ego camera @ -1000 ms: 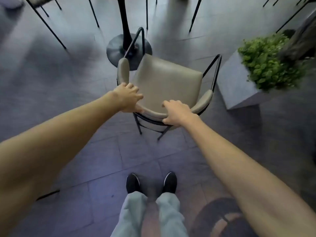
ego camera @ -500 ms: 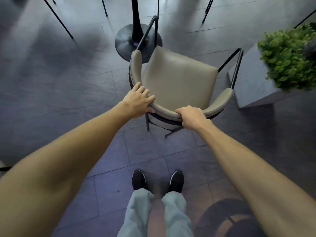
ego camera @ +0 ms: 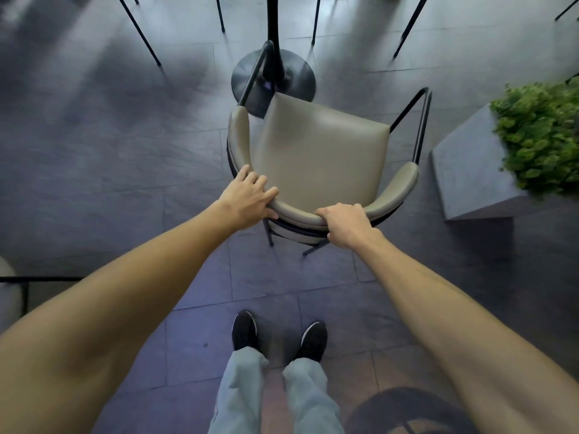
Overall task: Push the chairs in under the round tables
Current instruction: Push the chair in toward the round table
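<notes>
The dark tiled floor [ego camera: 94,151] fills nearly everything, blurred toward the upper left of the frame. At centre stands the chair [ego camera: 319,158], beige seat on a black frame, with its front left corner over the round foot of the pedestal [ego camera: 294,76]. That pedestal's black post runs out of the top edge, so the surface it carries is cut off. The chair's own legs are mostly hidden under the seat; only two show below the backrest.

At the right edge a grey planter [ego camera: 463,177] sits just beside the chair's right armrest, its green plant [ego camera: 539,133] cropped by the frame. Thin black legs [ego camera: 141,32] of other furniture slant in along the top, their seats out of sight. A sliver of another chair [ego camera: 7,296] shows at the lower left edge.

The left hand [ego camera: 247,198] lies over the backrest's left curve, fingers draped on top, thumb tucked beneath. The right hand [ego camera: 347,223] is curled tight round the backrest rim. Black shoes [ego camera: 244,330] stand near the bottom centre.
</notes>
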